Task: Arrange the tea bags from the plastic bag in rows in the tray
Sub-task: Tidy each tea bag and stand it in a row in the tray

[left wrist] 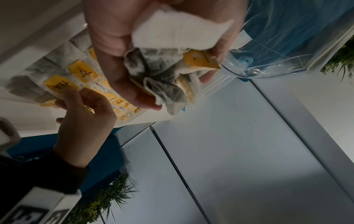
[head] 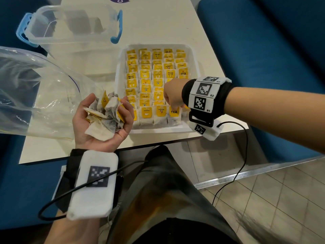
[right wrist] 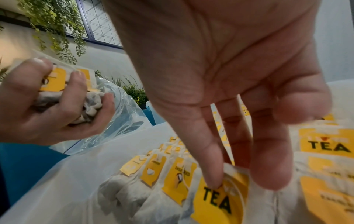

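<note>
Clear, crumpled plastic bag (head: 35,95): looks emptied. White square tray (head: 121,71): yellow-tagged tea bags (head: 146,81) fill five rows, nearly complete. Left hand (head: 102,122) cups a loose handful, unplaced. Right hand (head: 173,95), fingers extended, presses a front-row bag.

Both forearms bare, black fabric wristband (head: 207,97) on right wrist carrying white blocks with black square fiducial markers, labels R1 and R2 readable, plus a white marker block (head: 206,130) hanging below it with a thin black cable (head: 241,166) running down. Left wrist has a black strap under a white rounded slab (head: 95,184) with one blurred black marker, black cable looping off it. Dark trousers (head: 168,199) with an orange-brown patch on the lap.
</note>
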A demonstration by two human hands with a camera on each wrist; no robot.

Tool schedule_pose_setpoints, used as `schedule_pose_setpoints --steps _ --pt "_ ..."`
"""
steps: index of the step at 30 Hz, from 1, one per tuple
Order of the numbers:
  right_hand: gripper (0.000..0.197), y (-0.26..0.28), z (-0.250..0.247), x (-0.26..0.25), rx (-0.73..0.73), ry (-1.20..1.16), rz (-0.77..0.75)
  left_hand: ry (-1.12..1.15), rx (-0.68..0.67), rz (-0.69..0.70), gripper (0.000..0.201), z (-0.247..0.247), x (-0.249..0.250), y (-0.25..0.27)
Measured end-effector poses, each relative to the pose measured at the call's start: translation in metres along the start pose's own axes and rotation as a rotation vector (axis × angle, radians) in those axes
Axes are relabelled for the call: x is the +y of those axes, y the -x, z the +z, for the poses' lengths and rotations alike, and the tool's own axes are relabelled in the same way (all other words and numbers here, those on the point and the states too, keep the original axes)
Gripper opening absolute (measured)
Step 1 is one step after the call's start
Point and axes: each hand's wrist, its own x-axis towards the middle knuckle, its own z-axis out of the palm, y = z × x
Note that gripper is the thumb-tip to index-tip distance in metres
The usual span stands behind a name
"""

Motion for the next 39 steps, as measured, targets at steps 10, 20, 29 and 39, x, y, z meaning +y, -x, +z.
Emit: schedule_pose_setpoints --steps 10,20,29,39 --pt "0.033 0.031 -0.031 0.0 0.206 -0.135 -0.082 -0.012 -0.011 -0.041 0.057 0.002 -0.005 -0.003" --pt "0.024 0.079 -0.021 -0.02 0.757 -0.596 -0.54 -0.193 0.023 0.018 0.036 0.023 -0.026 -0.016" --pt "0.035 0.089 0.01 -0.04 0.9 -0.318 -0.666 -0.349 0.03 0.175 0.029 0.028 -0.039 -0.03" --pt "0.029 0.088 0.013 -0.044 0.901 -0.375 -0.583 -0.317 0.015 0.122 0.026 0.031 -0.042 -0.033"
